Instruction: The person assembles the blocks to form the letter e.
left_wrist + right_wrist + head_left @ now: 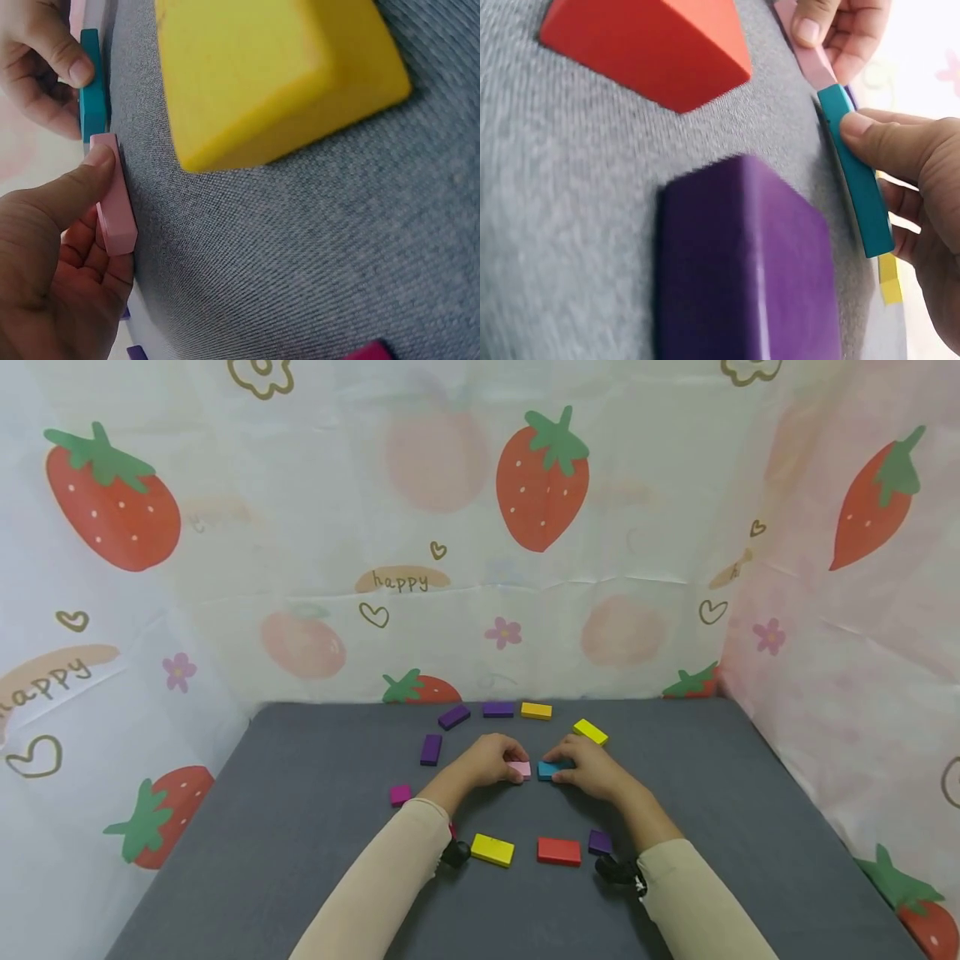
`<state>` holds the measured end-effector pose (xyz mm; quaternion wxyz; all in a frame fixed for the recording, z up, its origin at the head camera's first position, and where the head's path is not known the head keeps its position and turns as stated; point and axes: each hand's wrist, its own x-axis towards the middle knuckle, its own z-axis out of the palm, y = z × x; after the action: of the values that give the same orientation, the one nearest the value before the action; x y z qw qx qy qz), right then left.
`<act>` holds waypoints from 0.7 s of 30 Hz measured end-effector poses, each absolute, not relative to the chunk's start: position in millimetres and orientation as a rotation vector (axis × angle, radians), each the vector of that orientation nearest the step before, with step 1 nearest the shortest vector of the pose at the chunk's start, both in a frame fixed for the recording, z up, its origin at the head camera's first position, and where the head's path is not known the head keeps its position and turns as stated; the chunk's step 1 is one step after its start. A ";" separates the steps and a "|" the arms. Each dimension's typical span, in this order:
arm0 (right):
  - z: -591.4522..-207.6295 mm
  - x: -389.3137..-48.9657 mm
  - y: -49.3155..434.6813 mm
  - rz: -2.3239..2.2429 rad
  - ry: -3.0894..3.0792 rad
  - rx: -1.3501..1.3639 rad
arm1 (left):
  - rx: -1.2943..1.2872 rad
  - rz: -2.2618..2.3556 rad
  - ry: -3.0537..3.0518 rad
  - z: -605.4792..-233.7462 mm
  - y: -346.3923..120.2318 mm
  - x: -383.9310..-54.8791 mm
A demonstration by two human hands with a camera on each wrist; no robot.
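pinched a pink block in the left hand and a teal block in the right hand, by the head view, around the middle of the gray table, end toward end with a narrow gap between. held each from its outer side, probably to have the facing ends unblocked and in plain sight. saw other blocks in a loose ring about both hands: purple blocks and an orange-yellow block beyond, a magenta block to the left, a yellow block and a red block nearer the body, perhaps spaced apart for working room inside. in the left wrist view, found the thumb on the pink block's near side, close to its teal-facing end, with fingers behind, likely for a light, steady grip. noted a pale, matte, plain bar with straight edges. in the right wrist view, found much the same pinch, thumb in front and fingers at the back, probably to aim the length of the bar. noted a deep teal color, a slim, flat-sided form and a tiny dark speck near the thumb. could not tell either bar's contact with the cloth.
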<state>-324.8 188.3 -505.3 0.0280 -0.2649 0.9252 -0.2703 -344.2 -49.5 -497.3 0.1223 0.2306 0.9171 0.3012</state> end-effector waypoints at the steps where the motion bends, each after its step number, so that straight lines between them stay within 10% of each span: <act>1: -505.1 -325.3 187.0 -0.830 2.854 -0.820 | 0.670 0.882 2.677 -497.3 -49.4 -344.0; 21: -505.4 -324.8 173.7 -0.838 2.841 -0.775 | 0.653 0.915 2.677 -498.0 -49.3 -341.1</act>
<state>-324.8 173.7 -505.4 0.0402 -0.2530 0.9272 -0.2735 -341.1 -49.3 -498.0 0.1187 0.2234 0.9155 0.3130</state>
